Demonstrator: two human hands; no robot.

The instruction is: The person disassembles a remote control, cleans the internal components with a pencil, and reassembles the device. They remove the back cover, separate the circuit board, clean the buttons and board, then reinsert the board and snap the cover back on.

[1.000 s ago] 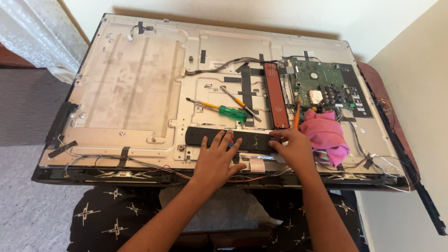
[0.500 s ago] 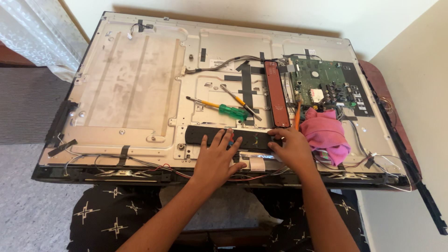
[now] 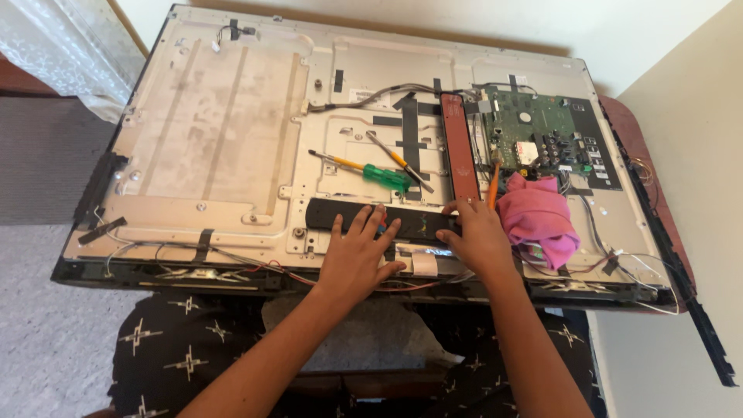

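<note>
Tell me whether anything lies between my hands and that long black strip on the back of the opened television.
Nothing visible does. The left hand lies flat on the black strip, and the right hand rests on its right end. The green-handled screwdriver lies beyond it.

Wide bare grey metal back panel (image 3: 217, 131) left of the left hand (image 3: 357, 259): open room. Green-handled screwdriver (image 3: 371, 172) lies just beyond the long black plastic strip (image 3: 340, 214). Crumpled pink cloth (image 3: 538, 217) crowds the right hand (image 3: 478, 238); red-brown upright bar (image 3: 460, 147) and green circuit board (image 3: 542, 135) block beyond.
</note>
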